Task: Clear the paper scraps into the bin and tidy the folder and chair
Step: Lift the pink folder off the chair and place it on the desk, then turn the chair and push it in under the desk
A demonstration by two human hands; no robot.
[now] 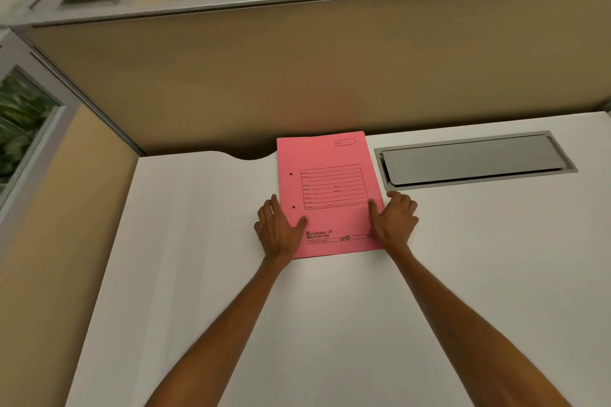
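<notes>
Two hands: left hand point(277, 232) and right hand point(395, 221) spread flat, pinching nothing
folder point(329, 193): at worktop point(198, 274) back edge
risk: uneven push skews it

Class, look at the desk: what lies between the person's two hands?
In the head view, the pink folder lies flat between the left hand and right hand; each hand rests on a side edge near its lower corners.

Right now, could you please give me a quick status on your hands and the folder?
Left hand and right hand flat on pink paper folder's side edges. Folder closed on white desk. No scraps visible.
</notes>
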